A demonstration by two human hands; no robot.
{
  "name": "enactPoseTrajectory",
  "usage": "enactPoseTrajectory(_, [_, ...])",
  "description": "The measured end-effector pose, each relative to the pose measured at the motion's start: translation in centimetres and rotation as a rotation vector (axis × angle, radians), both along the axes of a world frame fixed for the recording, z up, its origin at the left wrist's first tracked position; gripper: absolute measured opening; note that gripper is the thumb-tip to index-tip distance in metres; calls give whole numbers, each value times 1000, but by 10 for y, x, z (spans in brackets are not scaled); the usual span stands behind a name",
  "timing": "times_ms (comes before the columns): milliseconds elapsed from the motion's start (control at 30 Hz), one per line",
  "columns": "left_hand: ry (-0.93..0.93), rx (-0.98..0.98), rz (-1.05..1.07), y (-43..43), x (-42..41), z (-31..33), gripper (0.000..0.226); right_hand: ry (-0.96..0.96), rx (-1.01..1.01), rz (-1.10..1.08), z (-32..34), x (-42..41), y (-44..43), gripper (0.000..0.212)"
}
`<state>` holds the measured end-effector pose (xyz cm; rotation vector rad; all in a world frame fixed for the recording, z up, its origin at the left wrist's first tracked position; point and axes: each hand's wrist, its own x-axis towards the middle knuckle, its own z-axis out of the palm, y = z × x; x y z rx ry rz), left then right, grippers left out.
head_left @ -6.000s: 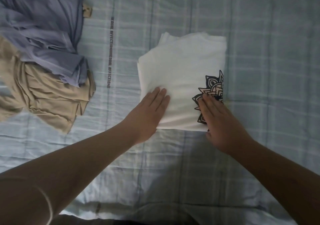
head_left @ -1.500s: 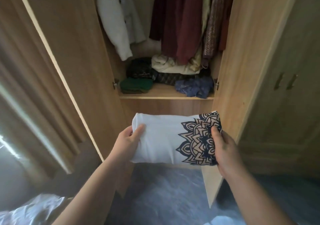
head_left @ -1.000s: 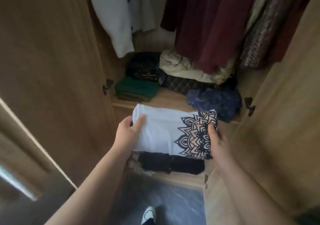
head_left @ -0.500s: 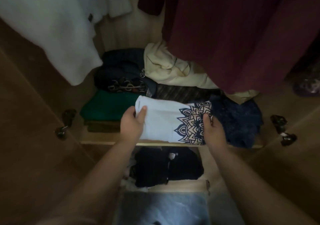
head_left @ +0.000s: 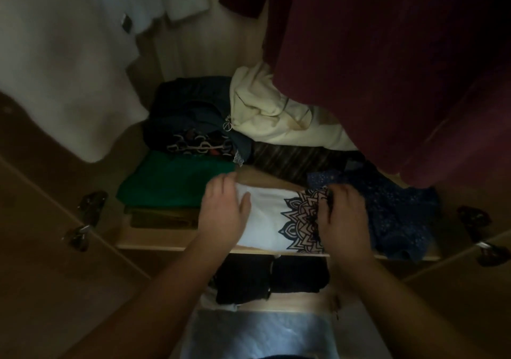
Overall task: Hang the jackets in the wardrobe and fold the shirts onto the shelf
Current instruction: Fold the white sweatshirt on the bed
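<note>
Dim wardrobe interior, wooden shelf [head_left: 154, 238] crowded with clothes, dark red garments [head_left: 373, 68] and a white jacket [head_left: 63, 63] hanging above. On the shelf, at its front edge: the folded white shirt [head_left: 265, 217] with a dark mandala print, lying flat between a green folded pile [head_left: 171, 184] on its left and a crumpled blue patterned cloth [head_left: 392, 209] on its right. Behind, a cream garment [head_left: 271, 121] and dark folded pieces. Below, a lower shelf with black folded clothes [head_left: 271, 278].

Left hand [head_left: 221, 215] resting on the left end of the shirt, fingers loosely spread over the top, thumb laid on the white cloth. Right hand [head_left: 343, 217] over the printed end, fingers bent down onto the fabric; whether pinching the edge or only pressing, cannot tell, because of motion blur.

Probably very light and fully soft, thin cotton with no stiffness of its own. Likely to sag or unfold if lifted from one corner only. Best taken at the two short ends together, palms flat under and thumbs on top, so that the layers remain stacked. Not fragile, not slippery; enough friction against the wood to wrinkle when pushed, so better lifted a little than dragged deeper. Small risk of catching the blue cloth beside it or of the front edge hanging over the shelf lip.
</note>
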<state>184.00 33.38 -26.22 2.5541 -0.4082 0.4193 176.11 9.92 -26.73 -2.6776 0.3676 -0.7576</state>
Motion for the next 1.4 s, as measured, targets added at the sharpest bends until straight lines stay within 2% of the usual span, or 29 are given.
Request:
enactPoseTrajectory(67, [-112, 101, -202, -11, -6, -4, 51, 13, -102, 172, -1, -5, 10, 42])
enactPoseTrajectory(133, [-61, 281, -294, -17, -12, -20, 58, 177, -202, 216, -18, -5, 16, 53])
enactPoseTrajectory(200, [50, 391, -288, -18, -10, -42, 63, 348, -219, 180, -40, -4, 16, 62])
enactPoseTrajectory(267, [104, 404, -254, -19, -4, -55, 64, 407, -199, 145, -50, -1, 13, 66])
enactPoseTrajectory(467, [93, 381, -198, -28, 4, -64, 65, 432, -67, 100, -55, 15, 9, 68])
enactPoseTrajectory(600, [111, 395, -199, -28, 6, -62, 67, 430, -48, 114, -51, 18, 8, 68])
enactPoseTrajectory(733, [215, 463, -246, -28, 6, -49, 70, 570, -55, 123, -33, 17, 12, 73])
enactPoseTrajectory(867, [242, 505, -295, -25, -10, -17, 67, 459, -18, 103, -4, -10, 13, 76])
enactPoseTrajectory(1000, [145, 392, -376, -33, -56, 12, 64, 387, -11, 35, 27, -80, 5, 69])
enactPoseTrajectory(1133, [57, 353, -540, -53, -149, 17, 65, 349, -61, -105, 35, -192, 8, 66])
enactPoseTrajectory(1300, [150, 449, -777, -85, -308, 15, 70, 407, -23, -399, 12, -386, 25, 66])
enactPoseTrajectory(1400, [135, 488, -999, -99, -418, 11, 68, 418, 39, -608, -1, -519, 45, 65])
